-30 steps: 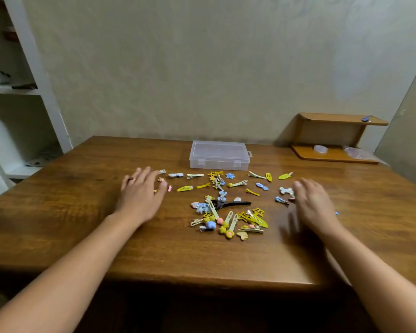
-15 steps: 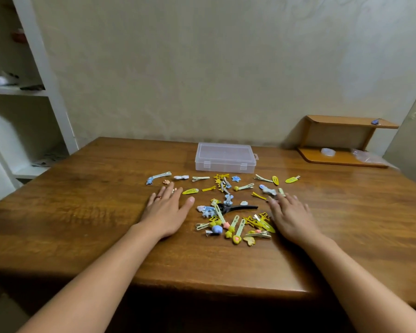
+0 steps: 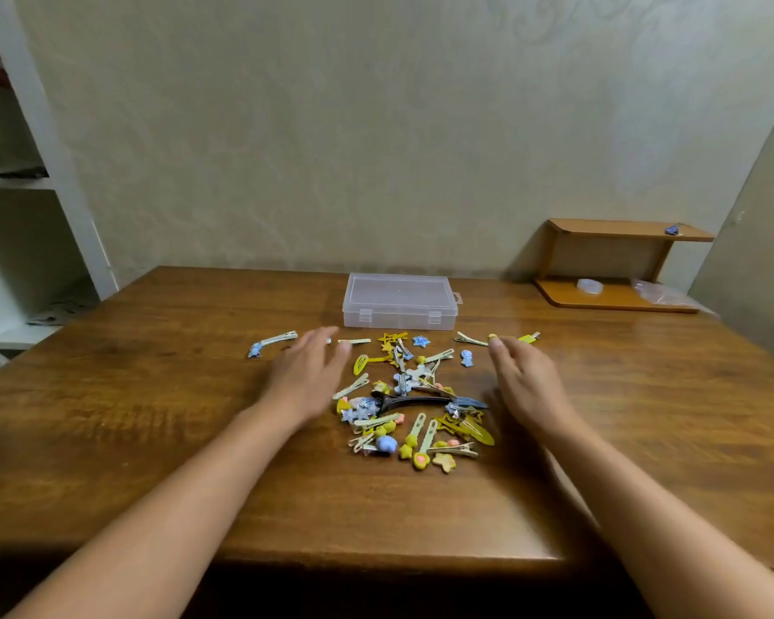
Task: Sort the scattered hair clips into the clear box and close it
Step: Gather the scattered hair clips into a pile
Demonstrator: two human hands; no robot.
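Though heaped, hair clips (image 3: 410, 402) multicoloured.

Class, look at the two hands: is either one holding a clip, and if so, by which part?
Nothing is held. The left hand and right hand lie open and flat on either side of the clips.

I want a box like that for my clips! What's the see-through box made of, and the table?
The clear box looks like plastic: you can see through it, a bit cloudy, with moulded snap latches in front. The table looks like wood, brown with streaky grain and a soft shine, though it could be a veneer.
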